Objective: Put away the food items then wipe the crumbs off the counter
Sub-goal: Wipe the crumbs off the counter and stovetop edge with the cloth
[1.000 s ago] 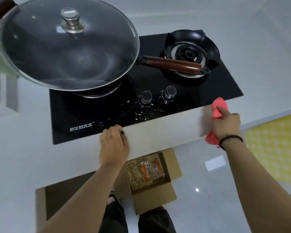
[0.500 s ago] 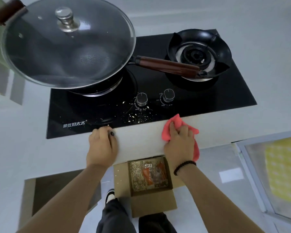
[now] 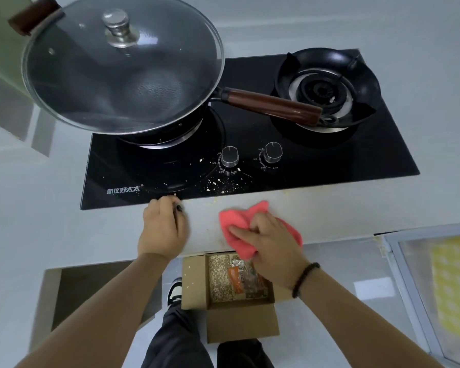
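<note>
A pink cloth [image 3: 239,224] lies on the white counter strip [image 3: 329,208] in front of the black stove top [image 3: 303,166]. My right hand [image 3: 271,243] presses on the cloth near the counter's front edge, fingers spread over it and pointing left. My left hand [image 3: 162,229] rests on the counter edge, fingertips touching the stove's front rim. Pale crumbs [image 3: 221,184] are scattered on the stove glass below the left knob. On the floor below stands an open cardboard box [image 3: 237,320] with food packets [image 3: 237,277] inside.
A lidded wok [image 3: 122,65] with a brown handle [image 3: 271,104] covers the left burner. The right burner [image 3: 327,88] is bare. Two knobs [image 3: 230,155] sit at the stove's front. A glass door with yellow pattern [image 3: 446,282] is at the right. My legs and a shoe [image 3: 175,290] are below.
My right hand has swept the pink cloth leftward along the counter strip, from the right end to the middle above the box. My left hand has stayed at the stove's front rim.
</note>
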Demonstrator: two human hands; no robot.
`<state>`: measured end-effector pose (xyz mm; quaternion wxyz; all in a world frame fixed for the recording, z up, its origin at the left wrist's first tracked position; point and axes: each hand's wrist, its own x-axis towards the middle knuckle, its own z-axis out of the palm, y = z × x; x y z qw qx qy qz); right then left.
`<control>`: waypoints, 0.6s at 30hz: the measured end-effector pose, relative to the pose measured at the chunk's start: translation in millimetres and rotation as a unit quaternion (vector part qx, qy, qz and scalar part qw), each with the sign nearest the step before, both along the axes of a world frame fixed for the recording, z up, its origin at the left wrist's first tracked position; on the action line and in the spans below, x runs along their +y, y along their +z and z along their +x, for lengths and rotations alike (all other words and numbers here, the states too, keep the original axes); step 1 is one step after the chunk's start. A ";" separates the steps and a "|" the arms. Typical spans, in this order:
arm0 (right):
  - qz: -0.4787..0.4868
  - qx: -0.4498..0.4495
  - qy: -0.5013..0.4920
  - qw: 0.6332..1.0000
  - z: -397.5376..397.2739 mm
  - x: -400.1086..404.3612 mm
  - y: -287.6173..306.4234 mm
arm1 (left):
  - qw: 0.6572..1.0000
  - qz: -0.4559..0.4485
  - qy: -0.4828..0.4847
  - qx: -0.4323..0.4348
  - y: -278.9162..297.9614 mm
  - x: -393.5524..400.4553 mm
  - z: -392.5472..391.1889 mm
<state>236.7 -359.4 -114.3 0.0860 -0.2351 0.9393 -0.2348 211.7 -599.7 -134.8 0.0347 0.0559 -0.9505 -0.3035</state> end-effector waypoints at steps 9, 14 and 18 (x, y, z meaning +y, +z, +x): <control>0.007 -0.056 -0.538 0.841 -22.8 95.1 18.3 | 1.000 0.004 0.000 0.004 1.0 1.1 -0.1; 0.129 -0.113 -0.516 0.839 -55.3 92.8 12.2 | 1.000 0.003 0.000 0.006 1.9 2.0 0.0; 0.176 -0.113 -0.453 0.867 -50.3 69.4 12.8 | 1.000 -0.001 -0.014 0.017 2.7 1.9 -0.5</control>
